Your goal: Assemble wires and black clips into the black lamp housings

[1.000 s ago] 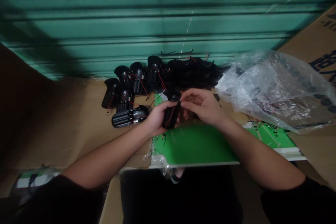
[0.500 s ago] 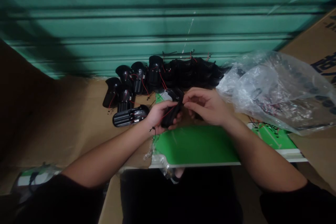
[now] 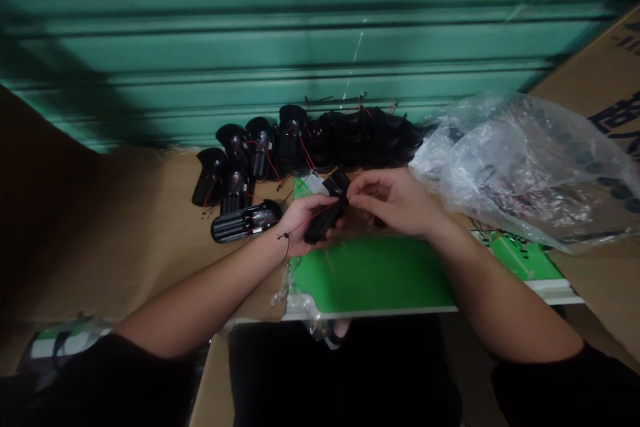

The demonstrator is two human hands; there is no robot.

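My left hand is wrapped round a black plastic shell, tilted, with a red wire along it. Thin wire ends hang over my left wrist. At the shell's upper right edge, my right hand has thumb and forefinger pinched together; what lies between them is too dark and small to name. Just left of my left hand lies another black shell on its back, its ribbed hollow facing up. Several similar shells with red wires stand grouped behind it.
A row of stacked black shells runs along the green slatted wall. On the right, a clear plastic bag holds wires and dark round parts. Beneath my hands is a green board, with loose wires at its right and cardboard around.
The shell in my left hand has turned slightly, and the red wire now hangs across my left wrist. My right fingers stay pinched at its edge. The whole view has shifted slightly.
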